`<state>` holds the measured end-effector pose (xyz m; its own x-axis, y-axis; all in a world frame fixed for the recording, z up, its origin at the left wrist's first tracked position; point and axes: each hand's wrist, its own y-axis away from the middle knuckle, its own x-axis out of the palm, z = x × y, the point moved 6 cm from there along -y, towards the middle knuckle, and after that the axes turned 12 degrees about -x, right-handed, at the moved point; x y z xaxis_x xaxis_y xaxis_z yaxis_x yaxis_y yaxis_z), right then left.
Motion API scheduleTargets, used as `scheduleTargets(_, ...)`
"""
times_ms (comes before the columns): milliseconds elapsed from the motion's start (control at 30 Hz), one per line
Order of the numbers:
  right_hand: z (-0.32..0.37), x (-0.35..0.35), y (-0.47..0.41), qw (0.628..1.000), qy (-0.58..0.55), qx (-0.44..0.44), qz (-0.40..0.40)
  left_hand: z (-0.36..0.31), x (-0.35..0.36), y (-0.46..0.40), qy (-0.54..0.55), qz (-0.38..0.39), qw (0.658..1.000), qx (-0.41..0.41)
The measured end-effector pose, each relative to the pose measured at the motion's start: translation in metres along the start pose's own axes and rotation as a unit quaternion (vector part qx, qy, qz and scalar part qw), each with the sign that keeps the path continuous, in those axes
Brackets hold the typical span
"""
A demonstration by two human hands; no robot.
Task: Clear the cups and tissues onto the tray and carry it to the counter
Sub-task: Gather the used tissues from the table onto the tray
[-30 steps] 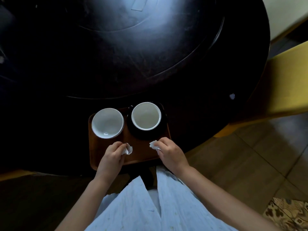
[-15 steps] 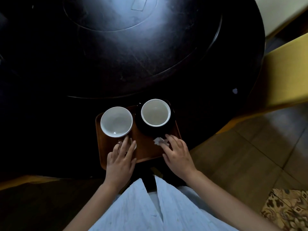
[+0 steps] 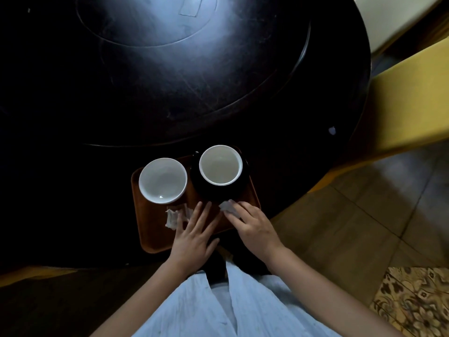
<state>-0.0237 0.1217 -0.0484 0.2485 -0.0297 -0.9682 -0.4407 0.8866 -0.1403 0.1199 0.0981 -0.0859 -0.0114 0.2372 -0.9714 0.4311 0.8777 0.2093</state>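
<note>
Dark round table [image 3: 170, 81], brown tray [image 3: 155, 237], tiled floor [image 3: 364, 215] alongside

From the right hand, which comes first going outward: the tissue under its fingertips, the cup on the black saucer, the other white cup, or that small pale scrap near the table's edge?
1. Tissue, touching the right hand's fingertips.
2. Saucer cup, just beyond on the tray.
3. Left cup, across the tray.
4. Pale scrap, far right on the table.

No writing, label, brand or number can be read anywhere. The pale rectangular patch [image 3: 190, 7] at the far side of the round black desk [image 3: 170, 81] is too blurred to make out.
</note>
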Motion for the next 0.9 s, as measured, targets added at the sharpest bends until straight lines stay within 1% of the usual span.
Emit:
scheduleTargets(100, -0.005, -0.001, -0.008, 1.000, -0.023, -0.004, -0.006, 0.006, 0.009, -0.003, -0.017, 0.036, 0.999, -0.029)
scheduleTargets(200, -0.008, -0.002, -0.015, 0.999, -0.032, 0.010, 0.000, 0.008, 0.010, -0.004, -0.021, 0.055, 0.998, -0.038)
scheduleTargets(300, -0.012, 0.001, -0.022, 0.998, -0.040, 0.056, 0.017, 0.007, 0.008, -0.004, -0.022, 0.064, 0.997, -0.038)
scheduleTargets(400, -0.019, 0.006, -0.025, 0.990, -0.077, 0.114, 0.017, 0.006, 0.006, -0.005, -0.020, 0.073, 0.996, -0.036)
scheduleTargets(467, -0.021, 0.009, -0.022, 0.986, -0.101, 0.134, 0.016, 0.006, 0.004, -0.005, -0.024, 0.077, 0.996, -0.036)
scheduleTargets(600, -0.028, -0.003, -0.003, 0.971, -0.154, 0.179, -0.031, 0.003, 0.002, -0.006, -0.033, 0.050, 0.998, -0.035)
scheduleTargets(700, -0.039, -0.015, 0.014, 0.959, -0.175, 0.213, -0.062, -0.003, 0.003, -0.006, -0.038, 0.064, 0.996, -0.042)
scheduleTargets(833, -0.060, -0.029, 0.037, 0.942, -0.212, 0.240, -0.095, -0.010, 0.003, -0.006, -0.038, 0.064, 0.994, -0.076)
scheduleTargets(900, -0.078, -0.037, 0.049, 0.937, -0.224, 0.243, -0.109, -0.017, 0.000, -0.006, -0.035, 0.048, 0.993, -0.104)
